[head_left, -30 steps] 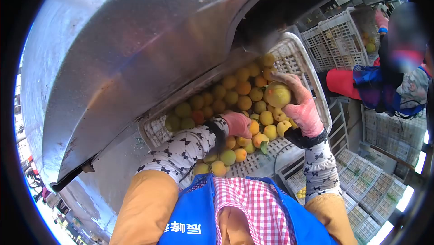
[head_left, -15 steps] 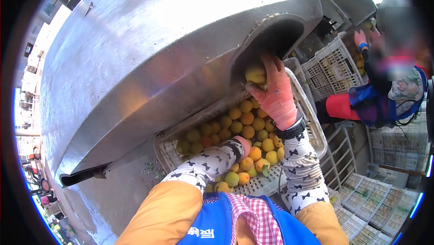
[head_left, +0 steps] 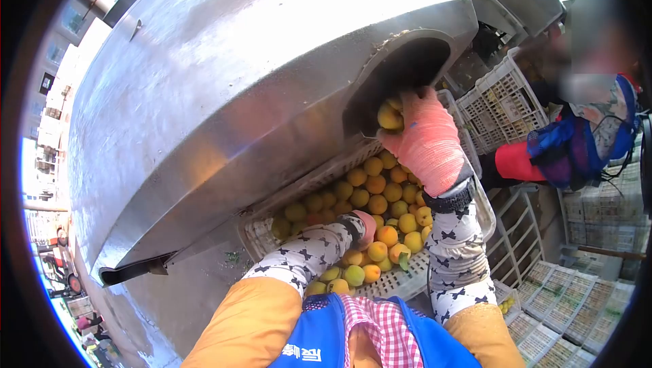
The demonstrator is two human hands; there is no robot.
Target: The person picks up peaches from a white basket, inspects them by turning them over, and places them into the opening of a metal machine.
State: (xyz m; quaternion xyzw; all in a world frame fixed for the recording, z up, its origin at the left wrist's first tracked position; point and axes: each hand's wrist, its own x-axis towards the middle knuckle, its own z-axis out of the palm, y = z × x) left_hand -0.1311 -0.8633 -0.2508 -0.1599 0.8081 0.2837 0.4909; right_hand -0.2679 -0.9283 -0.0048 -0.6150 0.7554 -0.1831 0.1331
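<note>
My right hand [head_left: 429,138], in a pink glove, is at the mouth of the dark opening [head_left: 414,62] in the metal machine, its fingers curled round yellow fruit [head_left: 390,117]. Below it a white plastic crate [head_left: 401,282] holds many yellow, orange and greenish fruits [head_left: 378,204]. My left hand [head_left: 365,227], also gloved in pink, is low over the fruit in the crate; its fingers are mostly hidden by the wrist and sleeve. A green leaf [head_left: 404,261] lies among the fruit near the crate's near side.
The large metal machine [head_left: 204,96] fills the upper left. At the right a person [head_left: 577,137] in a blue vest is beside another white crate [head_left: 504,106]. A metal rack [head_left: 514,229] and stacked crates [head_left: 564,300] stand at lower right.
My right hand has turned and shifted slightly right and down, still with fruit at its fingers. My left hand has barely moved. The other person's hands are no longer visible at their crate.
</note>
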